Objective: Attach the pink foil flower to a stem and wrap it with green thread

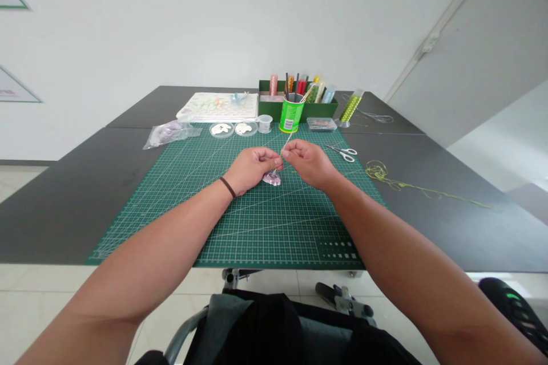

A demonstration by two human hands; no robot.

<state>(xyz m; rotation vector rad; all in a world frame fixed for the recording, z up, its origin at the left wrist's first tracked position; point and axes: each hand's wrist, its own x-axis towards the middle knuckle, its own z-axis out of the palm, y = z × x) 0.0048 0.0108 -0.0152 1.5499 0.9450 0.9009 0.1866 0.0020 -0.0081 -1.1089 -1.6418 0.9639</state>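
Note:
Above the green cutting mat (257, 222), my two hands meet at a thin pale stem (289, 139) that slants up and to the right. My left hand (253, 170) pinches its lower part between thumb and fingers. Just over it, my right hand (308, 162) is closed on the same stem with thumb and forefinger. A shiny lilac flower-like piece (272, 178) hangs at the stem's lower end, under my left fingertips. Part of it is hidden by that hand. Whether a fine thread also runs between my fingers cannot be made out.
Scissors (343, 152) and tangled yellow-green thread (379, 171) lie to the right. Behind stand a green can (291, 114), a box of thread spools (268, 107), a spool tube (351, 107) and small dishes (221, 129). A plastic bag (169, 133) lies at left.

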